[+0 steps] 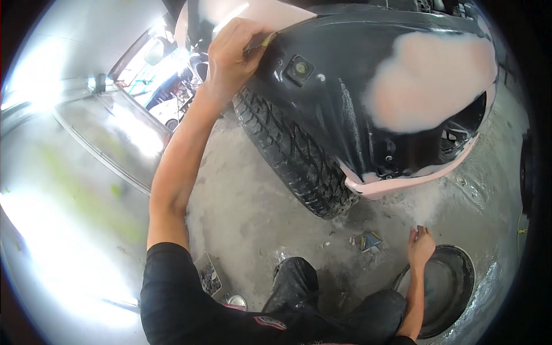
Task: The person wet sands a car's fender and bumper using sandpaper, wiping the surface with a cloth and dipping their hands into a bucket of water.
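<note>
My left hand (pixel 236 52) is closed against the upper edge of a dark car body panel (pixel 322 63), above the tyre. Between its fingers shows the edge of a small yellowish sheet that looks like sandpaper (pixel 268 40). The panel is black with a large pale pink sanded patch (pixel 431 80) and a pink lower rim (pixel 414 185). A square lamp fitting (pixel 299 69) sits in it near my left hand. Lower right, my right hand (pixel 422 248) hangs over the floor beside a round black basin (pixel 460 259). Its fingers are loosely bent and apart, with nothing visible in them.
A knobbly black tyre (pixel 293 155) stands under the panel. On the dusty concrete floor (pixel 230 190) lies a small folded packet or scrap (pixel 371 240). By my left side are a box of debris (pixel 208 276) and a round tin (pixel 236 301). A shiny metallic surface (pixel 75 201) fills the left.
</note>
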Available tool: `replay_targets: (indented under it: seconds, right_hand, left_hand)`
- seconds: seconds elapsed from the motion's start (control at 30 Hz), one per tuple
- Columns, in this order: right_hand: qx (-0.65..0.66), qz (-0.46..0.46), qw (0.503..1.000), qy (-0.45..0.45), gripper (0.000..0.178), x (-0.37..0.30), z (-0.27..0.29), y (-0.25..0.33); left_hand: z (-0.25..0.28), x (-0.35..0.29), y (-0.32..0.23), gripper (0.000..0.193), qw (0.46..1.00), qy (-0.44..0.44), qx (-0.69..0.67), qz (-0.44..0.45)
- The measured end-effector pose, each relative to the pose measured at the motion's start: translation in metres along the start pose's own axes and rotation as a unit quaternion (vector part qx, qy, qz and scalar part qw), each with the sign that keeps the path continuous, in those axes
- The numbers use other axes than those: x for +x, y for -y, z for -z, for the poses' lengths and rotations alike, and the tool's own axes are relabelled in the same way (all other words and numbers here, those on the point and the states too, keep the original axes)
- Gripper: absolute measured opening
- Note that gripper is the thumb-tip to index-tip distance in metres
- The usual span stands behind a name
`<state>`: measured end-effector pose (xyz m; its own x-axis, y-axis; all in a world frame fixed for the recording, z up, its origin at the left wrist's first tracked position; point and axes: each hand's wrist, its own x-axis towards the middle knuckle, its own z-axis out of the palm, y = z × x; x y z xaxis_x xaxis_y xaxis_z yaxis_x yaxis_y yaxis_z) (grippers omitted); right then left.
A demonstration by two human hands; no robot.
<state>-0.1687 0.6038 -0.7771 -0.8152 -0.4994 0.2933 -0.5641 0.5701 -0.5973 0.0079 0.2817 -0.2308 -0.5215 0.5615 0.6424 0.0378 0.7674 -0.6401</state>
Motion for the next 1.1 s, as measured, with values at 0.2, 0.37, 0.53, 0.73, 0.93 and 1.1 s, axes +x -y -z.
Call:
replay_targets:
  seconds: [0.2, 0.37, 0.53, 0.73, 0.93, 1.1]
  right_hand:
    - [0.005, 0.005, 1.000, -0.005, 0.029, -0.001, 0.003, 0.002]
    - [0.007, -0.004, 1.000, 0.007, 0.028, 0.000, 0.004, 0.002]
    - [0.006, 0.009, 1.000, -0.016, 0.029, -0.002, -0.008, -0.006]
    - [0.016, -0.010, 1.000, 0.003, 0.031, -0.002, 0.003, 0.000]
    - [0.007, 0.039, 0.998, -0.044, 0.024, -0.003, -0.005, -0.008]
    - [0.022, 0.038, 0.997, -0.063, 0.024, -0.003, 0.003, 0.000]
  left_hand:
    - [0.003, 0.005, -0.005, 0.022, 1.000, 0.002, -0.009, 0.006]
    - [-0.008, 0.020, -0.014, 0.022, 1.000, 0.000, -0.012, -0.003]
    - [-0.009, 0.018, -0.019, 0.022, 1.000, -0.018, 0.006, 0.020]
    - [-0.023, 0.047, -0.028, 0.023, 0.999, 0.001, -0.012, -0.031]
    - [-0.022, 0.042, -0.024, 0.026, 0.998, -0.011, -0.013, -0.059]
    - [-0.011, 0.035, -0.034, 0.026, 1.000, 0.010, 0.022, -0.012]
